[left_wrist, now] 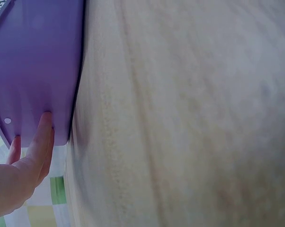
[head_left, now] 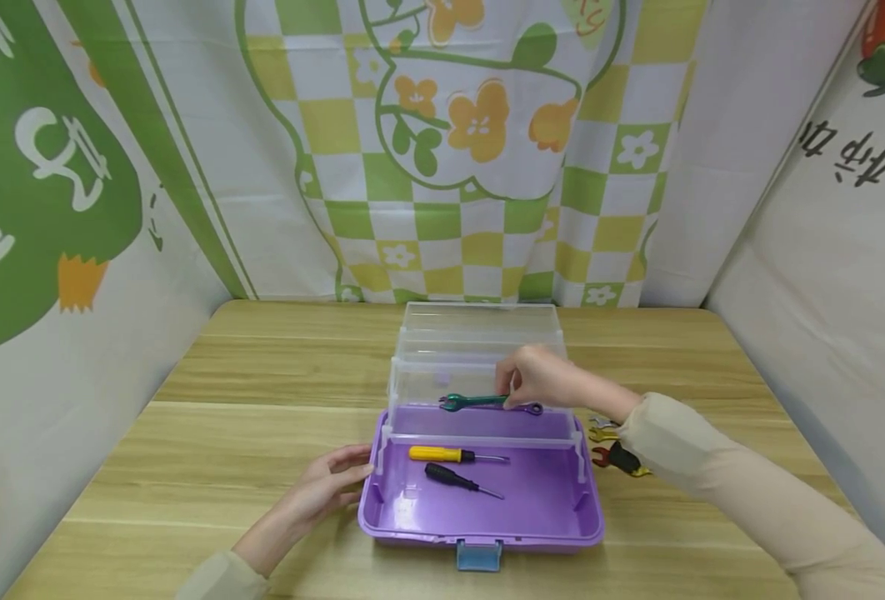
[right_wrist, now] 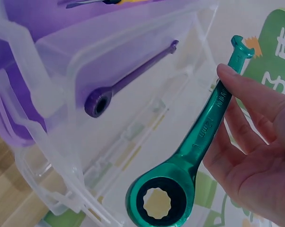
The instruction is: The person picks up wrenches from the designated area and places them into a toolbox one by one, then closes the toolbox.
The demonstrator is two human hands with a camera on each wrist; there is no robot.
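Observation:
My right hand point(head_left: 536, 379) pinches a green combination wrench point(right_wrist: 204, 127) between thumb and fingers, above a clear tray point(head_left: 480, 425) of the purple toolbox point(head_left: 480, 542). The wrench's ring end points toward the camera in the right wrist view. Below it, a purple wrench point(right_wrist: 133, 75) lies in that tray. Spread along the toolbox's left side, the fingers of my left hand point(head_left: 322, 483) touch its outer wall point(left_wrist: 38, 61). A yellow-handled screwdriver point(head_left: 435, 454) and a black-handled screwdriver point(head_left: 450, 477) lie on the toolbox floor.
Right of the toolbox, pliers point(head_left: 624, 458) with dark handles, a yellow wrench point(head_left: 602, 434) and a silver wrench point(head_left: 602, 422) lie on the wooden table point(head_left: 277, 375), partly behind my right sleeve. The clear lid point(head_left: 480, 317) stands raised at the back. A blue latch point(head_left: 478, 556) hangs in front.

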